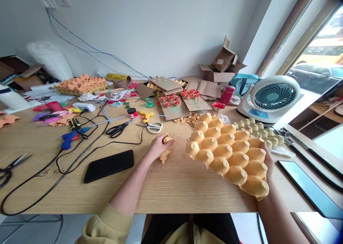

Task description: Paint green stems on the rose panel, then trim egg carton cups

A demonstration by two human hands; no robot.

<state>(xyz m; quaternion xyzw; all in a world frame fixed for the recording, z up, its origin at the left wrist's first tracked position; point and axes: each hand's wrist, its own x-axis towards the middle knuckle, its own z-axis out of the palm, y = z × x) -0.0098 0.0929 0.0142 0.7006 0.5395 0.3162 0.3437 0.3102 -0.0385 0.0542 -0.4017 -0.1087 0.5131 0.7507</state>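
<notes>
In my right hand [268, 162] is a large piece of orange egg carton [227, 151], gripped by its right edge. It is tilted above the table, with its rows of rounded cups facing me. My left hand [158, 146] is closed around a smaller torn egg carton piece [166, 149] at the table surface. White-handled scissors [154, 127] and black-handled scissors [118, 129] lie just beyond my left hand. A black phone [108, 166] rests to the left of my left forearm.
Blue [72, 138] and yellow [146, 116] glue guns lie with tangled cords at left. Red paper flowers [168, 101] sit on cardboard behind. A fan [274, 97], a green egg carton [257, 131] and a tablet-like device [308, 187] are on the right.
</notes>
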